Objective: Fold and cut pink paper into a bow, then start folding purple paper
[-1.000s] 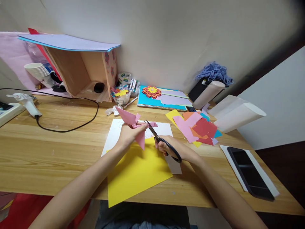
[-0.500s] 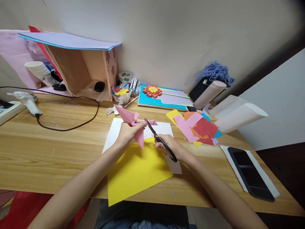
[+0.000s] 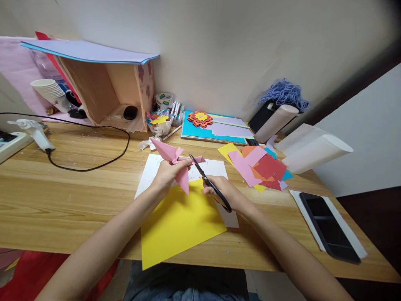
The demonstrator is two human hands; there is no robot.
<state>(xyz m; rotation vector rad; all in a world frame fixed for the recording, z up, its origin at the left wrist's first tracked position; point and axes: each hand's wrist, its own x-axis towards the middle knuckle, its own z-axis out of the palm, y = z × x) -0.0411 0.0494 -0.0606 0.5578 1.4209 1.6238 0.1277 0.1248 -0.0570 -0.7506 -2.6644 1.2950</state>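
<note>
My left hand (image 3: 167, 175) pinches a folded pink paper (image 3: 171, 156) held up above the desk. My right hand (image 3: 224, 194) grips black-handled scissors (image 3: 208, 182), fingers through the loops, with the blades pointing up and left into the pink paper. Under both hands lie a yellow sheet (image 3: 178, 223) and a white sheet (image 3: 150, 171) on the wooden desk (image 3: 62, 188).
A pile of pink, red, orange and yellow paper pieces (image 3: 258, 167) lies right of the hands. A black phone (image 3: 328, 225) rests on white paper at the right edge. At the back stand a cardboard box (image 3: 103, 90), a glue gun (image 3: 36, 133) with black cord, markers and a paper flower (image 3: 200, 119).
Both hands, the pink paper and the scissors hold almost the same place; the scissors have edged slightly further up-left into the paper.
</note>
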